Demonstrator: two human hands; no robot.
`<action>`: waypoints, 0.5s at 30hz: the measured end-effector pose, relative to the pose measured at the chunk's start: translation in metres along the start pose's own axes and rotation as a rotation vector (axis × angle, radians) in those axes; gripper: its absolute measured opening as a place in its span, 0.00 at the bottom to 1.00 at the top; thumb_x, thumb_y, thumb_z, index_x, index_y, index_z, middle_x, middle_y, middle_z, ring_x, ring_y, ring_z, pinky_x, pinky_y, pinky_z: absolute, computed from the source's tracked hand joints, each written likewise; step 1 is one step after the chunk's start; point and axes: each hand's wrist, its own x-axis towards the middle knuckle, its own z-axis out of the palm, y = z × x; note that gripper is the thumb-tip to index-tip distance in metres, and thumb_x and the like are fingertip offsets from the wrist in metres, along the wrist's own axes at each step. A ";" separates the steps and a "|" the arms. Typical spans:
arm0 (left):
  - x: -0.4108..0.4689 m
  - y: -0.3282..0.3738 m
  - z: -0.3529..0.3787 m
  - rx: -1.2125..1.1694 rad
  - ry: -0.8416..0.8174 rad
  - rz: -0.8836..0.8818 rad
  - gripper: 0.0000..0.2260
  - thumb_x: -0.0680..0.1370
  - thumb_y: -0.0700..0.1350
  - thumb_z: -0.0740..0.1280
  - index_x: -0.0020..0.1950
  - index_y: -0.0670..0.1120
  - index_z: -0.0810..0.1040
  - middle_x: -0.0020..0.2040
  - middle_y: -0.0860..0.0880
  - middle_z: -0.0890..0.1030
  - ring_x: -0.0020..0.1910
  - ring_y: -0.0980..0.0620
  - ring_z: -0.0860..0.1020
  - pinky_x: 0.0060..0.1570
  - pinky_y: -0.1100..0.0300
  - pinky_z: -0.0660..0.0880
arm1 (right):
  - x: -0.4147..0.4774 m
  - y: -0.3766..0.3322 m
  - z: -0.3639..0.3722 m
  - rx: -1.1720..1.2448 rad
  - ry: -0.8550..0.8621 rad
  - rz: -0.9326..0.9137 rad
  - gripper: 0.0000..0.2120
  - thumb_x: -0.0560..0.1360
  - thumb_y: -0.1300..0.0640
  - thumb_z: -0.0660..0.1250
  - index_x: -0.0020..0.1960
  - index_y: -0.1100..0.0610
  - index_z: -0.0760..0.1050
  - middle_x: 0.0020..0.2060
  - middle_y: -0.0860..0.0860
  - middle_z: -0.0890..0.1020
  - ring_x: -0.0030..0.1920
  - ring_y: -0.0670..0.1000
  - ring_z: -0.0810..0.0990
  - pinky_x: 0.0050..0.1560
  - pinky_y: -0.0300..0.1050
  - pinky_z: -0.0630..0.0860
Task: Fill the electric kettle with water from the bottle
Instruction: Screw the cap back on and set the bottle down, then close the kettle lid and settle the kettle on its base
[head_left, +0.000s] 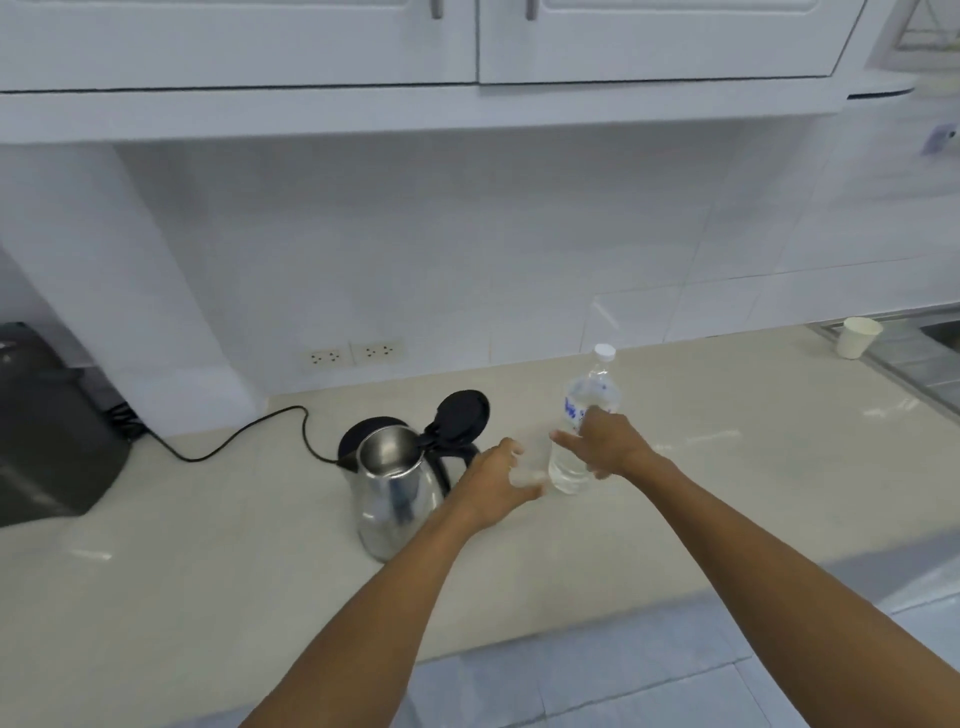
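A steel electric kettle (395, 493) stands on the beige counter (208, 561) with its black lid (460, 415) flipped up, so the inside shows. Its black cord (234, 441) runs off to the left. To its right a clear plastic water bottle (589, 395) stands upright with a white cap on. My right hand (605, 441) is against the bottle's middle, fingers wrapping its side. My left hand (501, 480) hovers between kettle and bottle, fingers spread, holding nothing.
Two wall sockets (353, 354) sit in the white tiles behind the kettle. A dark appliance (47, 441) occupies the counter's left end. A white paper cup (857, 338) stands at the far right by a metal sink edge (904, 364). Cabinets hang overhead.
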 end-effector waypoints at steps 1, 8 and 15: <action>-0.013 -0.006 -0.007 0.032 0.055 0.017 0.26 0.78 0.56 0.78 0.72 0.49 0.75 0.62 0.50 0.83 0.63 0.50 0.81 0.64 0.51 0.80 | -0.001 -0.014 0.007 0.104 -0.031 -0.052 0.24 0.77 0.37 0.66 0.50 0.59 0.69 0.37 0.54 0.79 0.40 0.60 0.84 0.38 0.49 0.79; -0.080 -0.058 -0.087 0.322 0.626 0.041 0.22 0.74 0.64 0.77 0.60 0.51 0.81 0.44 0.56 0.85 0.45 0.53 0.85 0.42 0.58 0.79 | -0.011 -0.101 0.040 0.486 -0.003 -0.133 0.23 0.81 0.41 0.61 0.65 0.58 0.72 0.55 0.56 0.81 0.50 0.55 0.84 0.41 0.49 0.85; -0.089 -0.112 -0.132 0.249 0.414 -0.271 0.48 0.68 0.66 0.81 0.81 0.48 0.65 0.77 0.47 0.70 0.75 0.44 0.70 0.70 0.45 0.73 | -0.011 -0.140 0.058 0.320 0.202 -0.303 0.18 0.75 0.44 0.69 0.59 0.54 0.76 0.52 0.52 0.82 0.53 0.54 0.82 0.55 0.54 0.80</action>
